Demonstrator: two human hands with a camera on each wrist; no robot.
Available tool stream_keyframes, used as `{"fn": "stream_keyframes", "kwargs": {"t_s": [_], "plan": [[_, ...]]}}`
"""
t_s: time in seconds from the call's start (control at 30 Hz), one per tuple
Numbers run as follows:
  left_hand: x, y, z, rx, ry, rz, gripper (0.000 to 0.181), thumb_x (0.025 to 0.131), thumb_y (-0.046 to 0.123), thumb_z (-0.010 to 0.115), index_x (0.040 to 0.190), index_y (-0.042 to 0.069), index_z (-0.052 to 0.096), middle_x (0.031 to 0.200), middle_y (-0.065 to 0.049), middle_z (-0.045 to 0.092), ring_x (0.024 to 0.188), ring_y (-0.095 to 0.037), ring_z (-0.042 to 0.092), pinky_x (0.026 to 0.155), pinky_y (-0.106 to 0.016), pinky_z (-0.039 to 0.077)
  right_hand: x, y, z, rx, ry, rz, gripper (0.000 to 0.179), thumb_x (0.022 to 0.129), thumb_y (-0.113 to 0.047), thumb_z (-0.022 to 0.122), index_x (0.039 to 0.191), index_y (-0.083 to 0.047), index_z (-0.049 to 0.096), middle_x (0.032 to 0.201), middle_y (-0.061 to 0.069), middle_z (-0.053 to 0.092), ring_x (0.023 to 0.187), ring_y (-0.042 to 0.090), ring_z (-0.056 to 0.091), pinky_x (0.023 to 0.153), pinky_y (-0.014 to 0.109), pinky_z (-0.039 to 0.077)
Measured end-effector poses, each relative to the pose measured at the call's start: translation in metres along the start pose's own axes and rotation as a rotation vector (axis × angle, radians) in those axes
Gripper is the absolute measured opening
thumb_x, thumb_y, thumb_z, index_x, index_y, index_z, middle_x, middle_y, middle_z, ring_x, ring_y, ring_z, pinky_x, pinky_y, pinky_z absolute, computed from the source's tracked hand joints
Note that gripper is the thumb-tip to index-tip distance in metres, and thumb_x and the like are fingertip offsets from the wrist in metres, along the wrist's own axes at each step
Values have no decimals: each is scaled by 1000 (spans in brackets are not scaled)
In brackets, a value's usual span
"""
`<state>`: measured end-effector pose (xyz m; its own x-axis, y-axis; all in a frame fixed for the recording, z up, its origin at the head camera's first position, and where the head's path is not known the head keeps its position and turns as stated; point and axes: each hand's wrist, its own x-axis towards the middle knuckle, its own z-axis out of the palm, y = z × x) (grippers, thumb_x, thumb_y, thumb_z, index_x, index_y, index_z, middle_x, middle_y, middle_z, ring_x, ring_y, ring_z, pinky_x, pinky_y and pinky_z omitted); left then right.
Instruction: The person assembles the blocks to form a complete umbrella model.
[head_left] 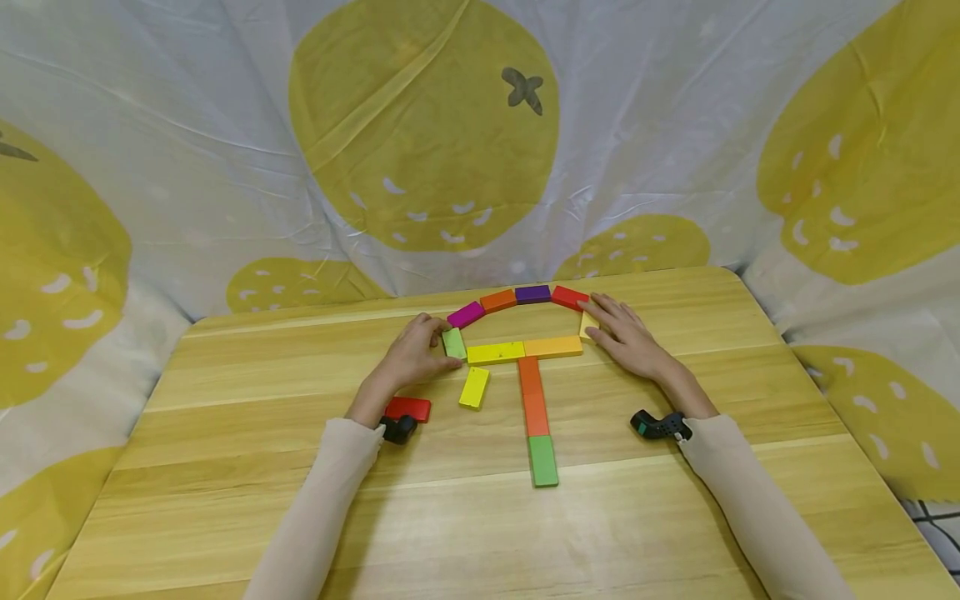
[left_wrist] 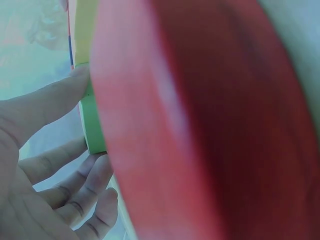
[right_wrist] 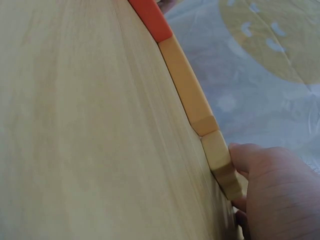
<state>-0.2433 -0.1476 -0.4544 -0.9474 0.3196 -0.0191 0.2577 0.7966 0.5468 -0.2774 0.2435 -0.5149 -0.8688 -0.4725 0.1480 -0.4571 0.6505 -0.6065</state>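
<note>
My left hand (head_left: 414, 354) pinches a light green block (head_left: 453, 343) at the left end of an arch of blocks. The left wrist view shows the thumb at one end of this green block (left_wrist: 91, 122) and fingers at its other end. At the arch's right end my right hand (head_left: 633, 340) holds a pale yellow block (head_left: 589, 323) between thumb and fingers, its index fingertip at a red block (head_left: 570, 297). Between them the arch continues with a magenta block (head_left: 466, 314), an orange block (head_left: 498, 301) and a purple block (head_left: 533, 294).
Under the arch lie a yellow block (head_left: 495, 353) and a light orange block (head_left: 553, 347), end to end. An orange-red block (head_left: 533, 396) and a green block (head_left: 543, 461) run down from them. A loose yellow block (head_left: 474, 388) and red block (head_left: 408, 408) lie left on the table (head_left: 225, 467).
</note>
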Motion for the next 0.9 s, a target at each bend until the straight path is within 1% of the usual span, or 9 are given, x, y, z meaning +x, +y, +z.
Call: {"fn": "stream_keyframes", "kwargs": {"t_s": [0.13,0.27,0.33,0.67,0.9], "plan": [[-1,0,0,-11,-5,-12,61,84,22,88,133,-4,62,109,-16,56,99,-28,50,82,-34,43,-1,-1,1,5,5,-7,55,112,-27,44,163,-12,33,171,23,20,161,42,10,130,61,0],[-2,-2,1,-22,6,-20,62,84,22,87,135,-4,62,115,-17,57,103,-30,53,87,-37,46,-1,-1,1,4,11,-11,55,112,-28,43,163,-11,33,171,24,20,160,44,10,129,62,1],[-2,-2,1,-25,12,-20,62,85,22,86,135,-4,62,116,-18,57,103,-30,53,88,-38,47,-1,-1,0,0,13,-11,54,112,-28,43,163,-11,33,171,25,19,160,44,10,129,63,1],[-1,-2,0,-13,17,-15,61,85,23,86,134,-4,62,112,-18,57,100,-29,52,84,-35,43,-1,-1,-1,4,9,-10,55,112,-28,43,163,-10,33,171,24,19,161,43,10,129,63,1],[-1,-3,1,0,4,-15,65,86,23,85,139,-4,60,110,-18,54,97,-27,49,79,-33,40,0,0,-1,2,5,-8,55,112,-29,43,163,-11,33,171,24,20,160,43,10,129,63,1]]}}
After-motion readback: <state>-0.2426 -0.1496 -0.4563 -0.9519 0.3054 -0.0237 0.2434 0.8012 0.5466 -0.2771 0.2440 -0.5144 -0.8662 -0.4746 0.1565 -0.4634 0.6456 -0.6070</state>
